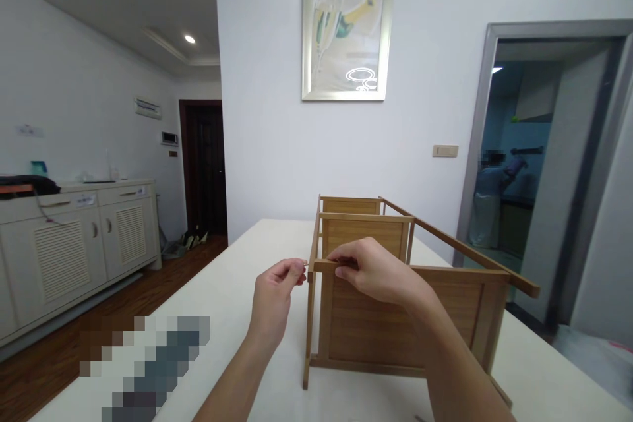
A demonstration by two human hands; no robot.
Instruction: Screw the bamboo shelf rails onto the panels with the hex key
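Note:
A light wooden rack (pixel 395 323) with several upright panels stands on a white table (pixel 237 290). My right hand (pixel 376 270) grips the top left corner of the nearest panel, fingers curled over its edge. My left hand (pixel 274 293) is just left of that corner, thumb and forefinger pinched on something tiny that I cannot make out, right beside the rack's upright side post (pixel 311 316).
A white sideboard (pixel 74 237) stands along the left wall. A framed picture (pixel 346 36) hangs on the far wall. At the right, a doorway (pixel 534 165) opens to a kitchen where another person (pixel 489 204) stands. A blurred patch (pixel 148 369) covers the table's near left.

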